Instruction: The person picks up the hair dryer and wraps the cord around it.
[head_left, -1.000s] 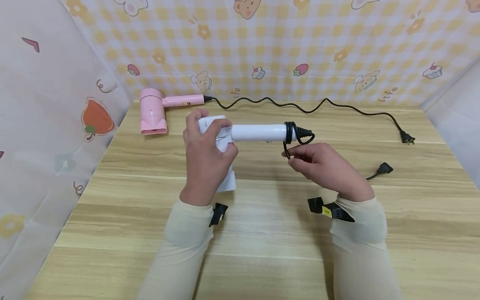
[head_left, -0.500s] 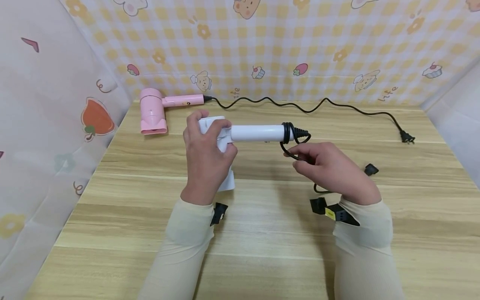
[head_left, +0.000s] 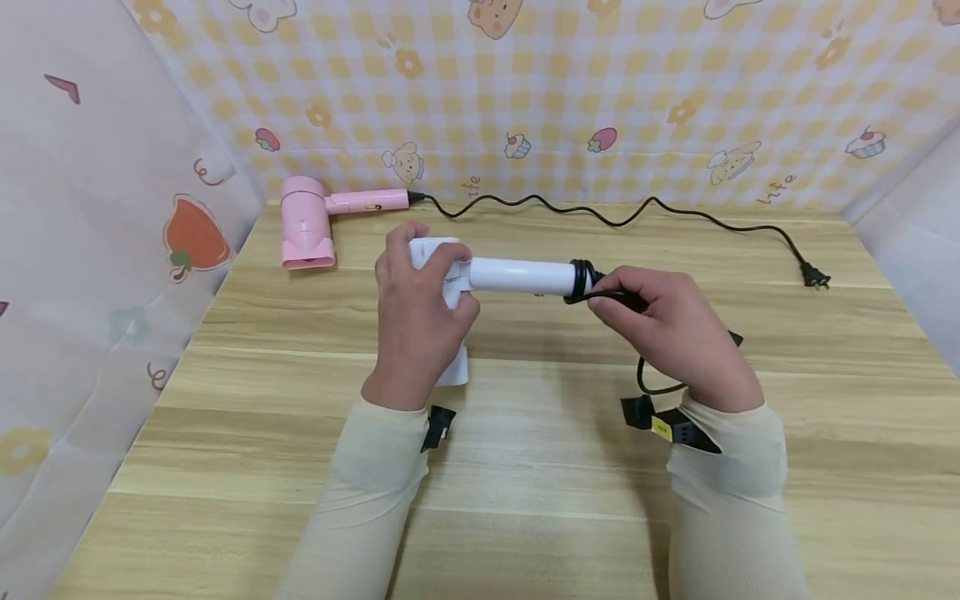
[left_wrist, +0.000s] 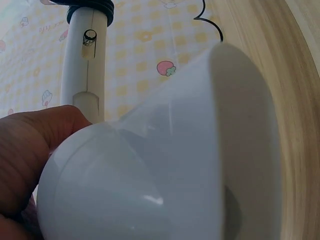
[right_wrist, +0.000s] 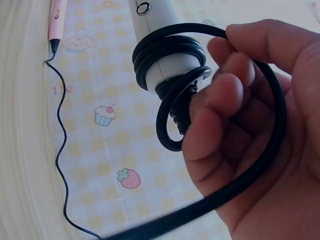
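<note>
My left hand (head_left: pixel 416 329) grips a white hair dryer (head_left: pixel 517 276) by its head, with the handle pointing right. In the left wrist view its flared nozzle (left_wrist: pixel 175 150) fills the foreground. Several turns of black cord (head_left: pixel 580 280) wrap the handle's end. My right hand (head_left: pixel 671 329) is at that end and pinches the cord between thumb and forefinger. From the right wrist view, the held stretch of cord (right_wrist: pixel 274 115) runs off the coil and across the palm, while a small loop hangs by the ribbed cord sleeve (right_wrist: pixel 180 117).
A pink hair dryer (head_left: pixel 306 221) lies at the back left of the wooden table (head_left: pixel 525 467). Its black cord (head_left: pixel 592 213) stretches along the back to a plug (head_left: pixel 814 275) at the right. Part of the white dryer's plug (head_left: pixel 738 338) shows behind my right wrist.
My right hand has moved right and slightly up with the cord, closer to the handle's end. The white dryer has shifted slightly right. The loose plug has slid left behind the wrist.
</note>
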